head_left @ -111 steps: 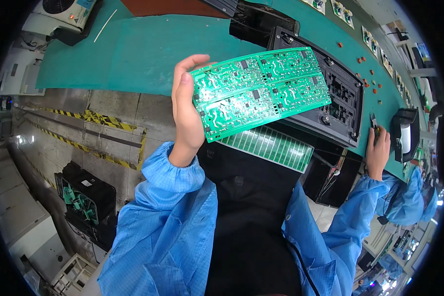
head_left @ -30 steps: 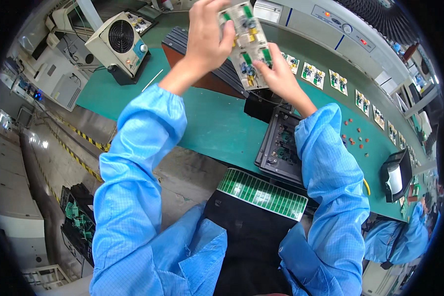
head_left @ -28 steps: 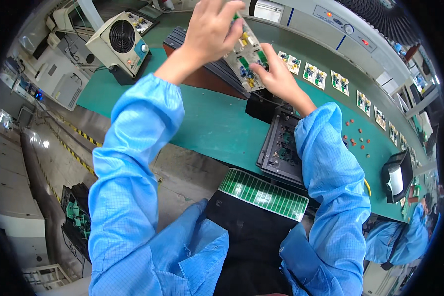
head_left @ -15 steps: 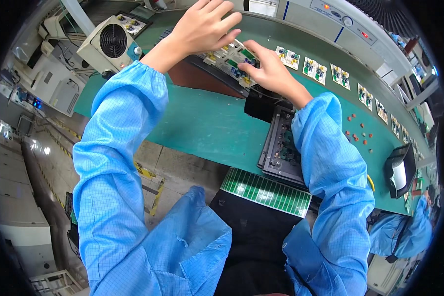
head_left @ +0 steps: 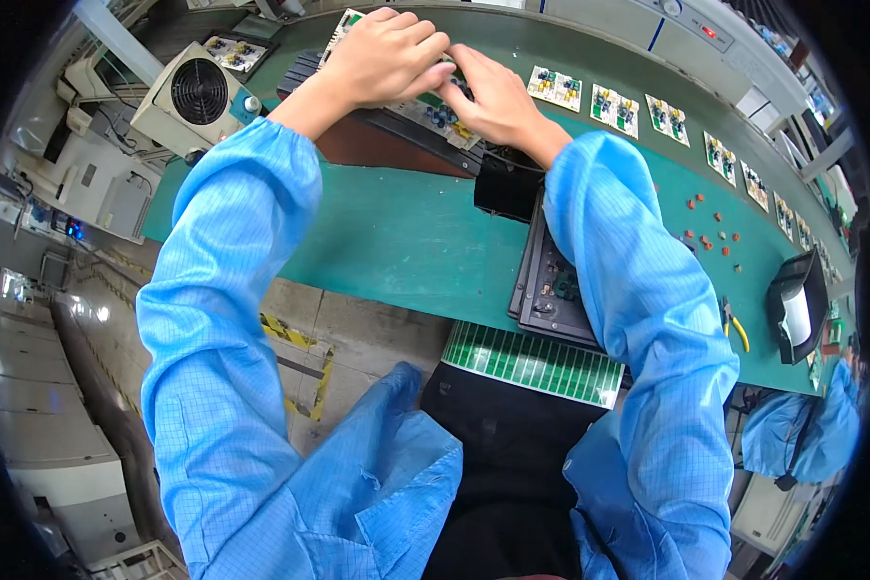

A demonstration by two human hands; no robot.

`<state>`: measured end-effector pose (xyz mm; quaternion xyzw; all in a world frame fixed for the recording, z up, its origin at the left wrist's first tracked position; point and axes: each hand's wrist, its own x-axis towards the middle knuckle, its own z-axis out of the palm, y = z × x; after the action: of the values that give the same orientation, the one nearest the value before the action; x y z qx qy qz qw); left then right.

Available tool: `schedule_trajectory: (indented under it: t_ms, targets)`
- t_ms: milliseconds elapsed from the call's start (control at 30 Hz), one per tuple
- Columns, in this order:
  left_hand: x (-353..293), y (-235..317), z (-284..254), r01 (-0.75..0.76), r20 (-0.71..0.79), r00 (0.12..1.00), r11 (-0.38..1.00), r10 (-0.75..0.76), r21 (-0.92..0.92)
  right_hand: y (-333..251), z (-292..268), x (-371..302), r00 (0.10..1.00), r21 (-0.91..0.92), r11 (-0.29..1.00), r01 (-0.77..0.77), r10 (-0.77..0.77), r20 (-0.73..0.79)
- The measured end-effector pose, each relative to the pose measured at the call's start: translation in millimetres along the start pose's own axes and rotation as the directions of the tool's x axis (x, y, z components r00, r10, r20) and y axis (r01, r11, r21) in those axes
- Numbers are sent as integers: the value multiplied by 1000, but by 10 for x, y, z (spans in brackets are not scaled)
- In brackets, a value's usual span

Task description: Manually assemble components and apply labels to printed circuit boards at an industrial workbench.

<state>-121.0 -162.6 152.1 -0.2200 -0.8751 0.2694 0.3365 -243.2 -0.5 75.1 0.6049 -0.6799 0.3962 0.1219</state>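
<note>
My left hand (head_left: 387, 60) is above the black rack, its fingers curled. Beyond its knuckles sticks out a pale circuit board (head_left: 339, 35) with green parts; the hand appears closed on it, though the grip itself is hidden. My right hand (head_left: 498, 101) meets the left at the fingertips, thumb and fingers drawn together. Whatever lies between them is out of sight. Just below both hands, a populated circuit board (head_left: 437, 124) rests along the rack (head_left: 411, 135), partly covered by them.
Several circuit boards (head_left: 613, 109) line the far strip of the green bench (head_left: 396, 232). A beige fan unit (head_left: 193, 94) stands at left. To the right are a black fixture (head_left: 551, 280), loose reddish parts (head_left: 715, 232), yellow-handled pliers (head_left: 738, 329) and a black bin (head_left: 797, 307). A green panel (head_left: 532, 362) lies at the front edge.
My right hand has left the board's right end and moved up and left to meet my left hand. A board edge now shows beyond the left hand. The view has shifted slightly.
</note>
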Motion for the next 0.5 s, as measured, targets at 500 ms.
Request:
schedule_trajectory:
  t_ms: [500]
  targets:
    - [159,-265,140,155,272,954,985,-128,-76,201,111,29,964,61,962,-266,267,-6]
